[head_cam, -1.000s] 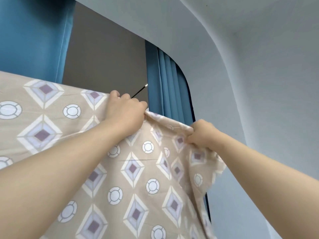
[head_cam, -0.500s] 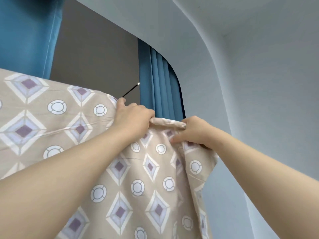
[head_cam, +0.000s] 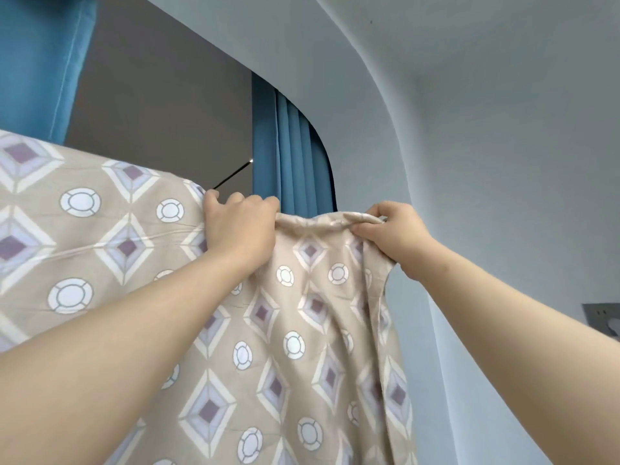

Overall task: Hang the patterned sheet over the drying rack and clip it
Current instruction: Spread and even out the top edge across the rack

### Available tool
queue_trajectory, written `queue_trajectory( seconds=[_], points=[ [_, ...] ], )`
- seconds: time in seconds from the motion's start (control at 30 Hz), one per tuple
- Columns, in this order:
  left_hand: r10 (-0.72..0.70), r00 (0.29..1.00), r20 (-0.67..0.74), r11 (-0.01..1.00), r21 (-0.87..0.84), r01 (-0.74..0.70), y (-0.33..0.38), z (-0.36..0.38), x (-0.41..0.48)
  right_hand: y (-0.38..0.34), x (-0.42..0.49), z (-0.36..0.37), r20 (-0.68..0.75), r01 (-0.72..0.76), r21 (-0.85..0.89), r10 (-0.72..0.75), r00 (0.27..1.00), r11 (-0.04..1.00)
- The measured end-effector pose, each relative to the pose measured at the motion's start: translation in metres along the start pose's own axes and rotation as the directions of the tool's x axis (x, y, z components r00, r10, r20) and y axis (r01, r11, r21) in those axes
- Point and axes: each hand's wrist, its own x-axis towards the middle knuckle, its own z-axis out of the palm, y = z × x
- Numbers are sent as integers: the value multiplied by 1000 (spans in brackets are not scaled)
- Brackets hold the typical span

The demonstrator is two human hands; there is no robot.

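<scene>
— Where is the sheet, and what are my 2 hands doing with it?

— The beige fabric sheet printed with purple diamonds and white rings [head_cam: 302, 347] hangs in front of you. Its top edge runs from well to the left of your left hand [head_cam: 240, 229] across to your right hand [head_cam: 392, 236], and the rest falls below both wrists. Your left hand has its fingers curled over that top edge and grips the cloth there.

— And the right?

— Your right hand pinches the rolled top hem between thumb and curled fingers at the sheet's right corner. Between your 2 hands the hem sags a little in a bunched roll. Below your right hand the cloth drops in loose folds.

— Can you see the rack?

— Only a thin dark metal rod [head_cam: 231, 177], which slants up and to the right from just above your left knuckles. Whether the sheet lies on it, I cannot tell.

— What else is around?

— A pleated blue curtain [head_cam: 292, 156] hangs behind the gap between your hands. A 2nd blue curtain [head_cam: 37, 62] hangs high, far left of your left hand. A pale curved wall [head_cam: 503, 162] lies beyond your right hand, with a grey socket plate [head_cam: 602, 317] just above your right forearm.
</scene>
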Motion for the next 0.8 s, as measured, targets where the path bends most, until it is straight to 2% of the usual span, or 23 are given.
queue_trajectory(
  seconds=[0.1,0.17,0.27,0.33,0.4,0.47,0.5,0.57,0.6,0.67,0.73,0.8],
  points=[
    [-51,997,-54,998,-26,50,-3,-1,-2,0,-2,-4,80,-84,-49,87,993,995],
    [-53,993,-101,993,-113,42,-1,-4,-8,1,-5,-1,93,-107,-27,109,990,994],
    [6,990,-142,968,-246,-41,10,-8,-21,1,-9,5,37,-131,172,126,991,976],
    [53,996,-68,936,-344,-74,17,-8,-31,-3,-14,7,94,-200,348,178,980,916],
    [71,991,112,809,-587,8,24,-9,-44,-7,-19,9,150,-257,450,212,966,855],
    [143,946,291,572,-804,161,34,-13,-60,-8,-23,13,193,-279,473,211,958,835],
    [179,918,353,543,-814,207,40,-13,-69,-8,-26,15,223,-282,484,195,955,828],
    [178,885,430,607,-756,245,47,-7,-84,-4,-33,19,316,-298,533,140,938,792],
    [124,897,424,642,-723,254,48,-2,-88,0,-36,20,361,-317,557,119,925,768],
    [-9,909,417,627,-706,330,43,4,-94,10,-45,21,399,-353,570,125,908,742],
    [-64,904,423,589,-715,376,36,9,-100,23,-55,24,397,-347,474,155,905,809],
    [-91,900,426,571,-718,398,30,12,-108,38,-66,31,466,-333,317,160,870,888]
  ],
)
